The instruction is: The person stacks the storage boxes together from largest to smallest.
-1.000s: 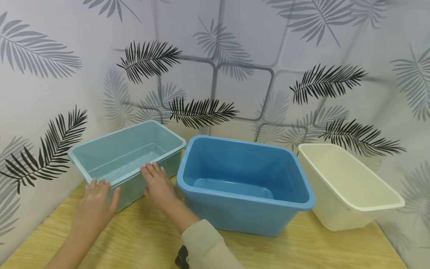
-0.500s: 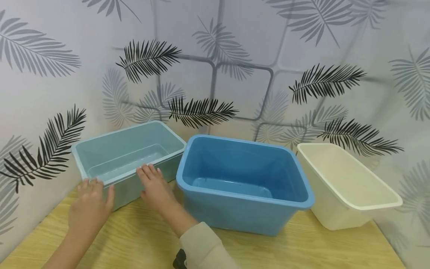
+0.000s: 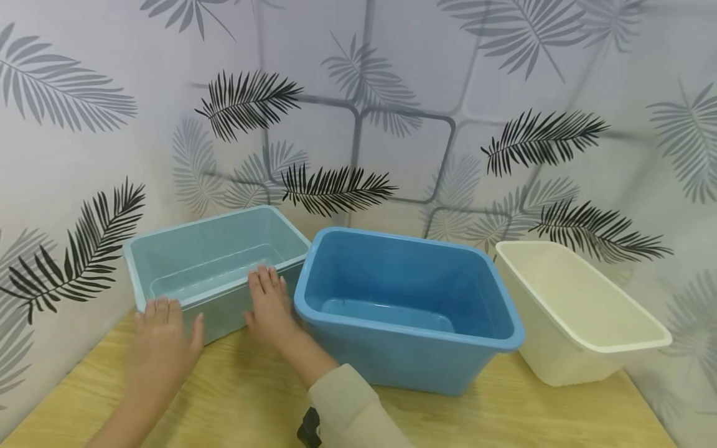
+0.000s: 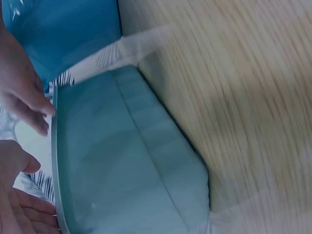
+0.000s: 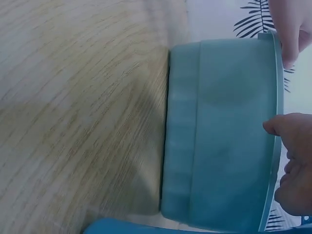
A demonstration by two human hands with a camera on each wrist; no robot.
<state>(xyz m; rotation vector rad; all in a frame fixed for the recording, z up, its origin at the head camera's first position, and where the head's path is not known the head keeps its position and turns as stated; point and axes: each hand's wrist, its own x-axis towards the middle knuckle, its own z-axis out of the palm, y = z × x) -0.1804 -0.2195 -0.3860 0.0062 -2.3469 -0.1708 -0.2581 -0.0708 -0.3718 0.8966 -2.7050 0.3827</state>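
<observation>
A rectangular grey-green plastic tub (image 3: 224,314) stands at the left of the table, its top open. My left hand (image 3: 162,348) lies on the left part of its near rim, fingers extended and thumb spread to the side. Further right along that rim rests my right hand (image 3: 271,311), its fingers fairly straight. The right wrist view shows the right thumb (image 5: 275,125) against the tub's outer wall, just below the rim. Beside the tub stands a larger blue tub (image 3: 403,358), close to my right hand and forearm.
A cream tub (image 3: 560,354) stands at the right, its long side turned at an angle. All three stand on a wood-grain table (image 3: 241,398) against a wall (image 3: 403,155) with a leaf pattern. A small black object (image 3: 309,428) shows at the right sleeve.
The grey-green tub has shifted slightly right and turned a little. My right hand moved left along the rim, then back right. The left hand also shifted slightly. Blue and cream tubs stayed put.
</observation>
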